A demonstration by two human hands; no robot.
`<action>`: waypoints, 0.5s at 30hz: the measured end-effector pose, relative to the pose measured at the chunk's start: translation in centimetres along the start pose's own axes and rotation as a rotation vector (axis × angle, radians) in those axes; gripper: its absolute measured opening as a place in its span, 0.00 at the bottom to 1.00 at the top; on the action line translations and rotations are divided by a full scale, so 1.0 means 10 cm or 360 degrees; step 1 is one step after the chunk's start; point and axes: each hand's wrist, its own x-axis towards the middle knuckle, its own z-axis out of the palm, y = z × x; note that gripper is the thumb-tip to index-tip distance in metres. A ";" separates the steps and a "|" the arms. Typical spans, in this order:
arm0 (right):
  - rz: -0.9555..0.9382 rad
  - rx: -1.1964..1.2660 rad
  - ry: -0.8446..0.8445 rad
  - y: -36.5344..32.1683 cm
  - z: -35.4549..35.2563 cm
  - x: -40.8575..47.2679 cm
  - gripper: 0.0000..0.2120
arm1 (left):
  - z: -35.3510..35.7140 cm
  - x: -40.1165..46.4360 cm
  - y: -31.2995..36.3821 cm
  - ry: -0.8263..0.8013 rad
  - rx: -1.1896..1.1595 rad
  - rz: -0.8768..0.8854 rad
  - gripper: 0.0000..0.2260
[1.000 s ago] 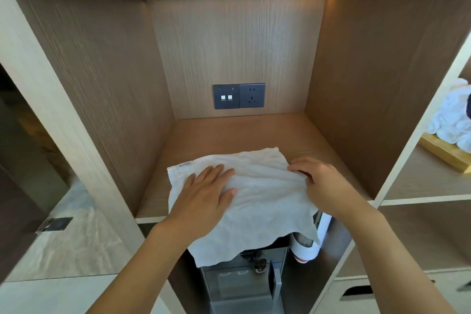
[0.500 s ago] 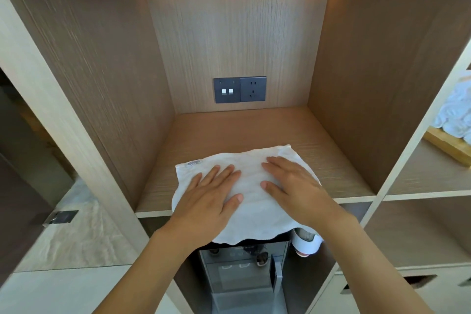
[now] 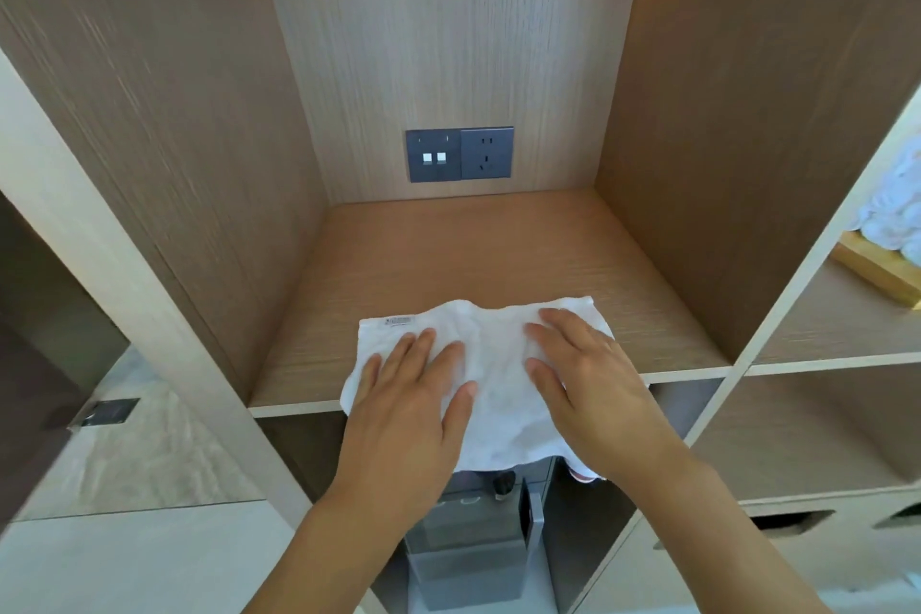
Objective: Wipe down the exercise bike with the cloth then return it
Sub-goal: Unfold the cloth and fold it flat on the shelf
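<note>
A white cloth (image 3: 491, 354) lies on the wooden shelf (image 3: 448, 254) of a cubby, its near edge hanging over the shelf's front lip. A small label shows at its far left corner. My left hand (image 3: 408, 404) rests flat on the cloth's left half, fingers spread. On the right half my right hand (image 3: 583, 384) presses flat, fingers pointing left and forward. Neither hand grips the cloth. No exercise bike is in view.
A dark socket and switch plate (image 3: 458, 155) sits on the cubby's back wall. Below the shelf stands a grey machine (image 3: 473, 548). The right-hand cubby holds rolled white towels (image 3: 897, 209) on a wooden tray (image 3: 877, 269).
The cloth has been folded smaller and pushed a little further onto the shelf. My right hand came from the cloth's right edge to lie flat on top of it.
</note>
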 end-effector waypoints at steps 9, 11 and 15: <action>-0.0151 -0.0045 0.0191 0.48 -0.12 -0.23 0.21 | -0.16 0.17 -0.33 -0.0047 -0.0046 0.0032 0.27; -0.0143 -0.0037 0.0233 0.57 -0.14 -0.28 0.21 | -0.18 0.23 -0.37 -0.0091 -0.0047 0.0051 0.25; -0.0153 0.0074 0.0262 0.69 -0.16 -0.32 0.25 | -0.23 0.32 -0.41 -0.0151 -0.0056 0.0087 0.23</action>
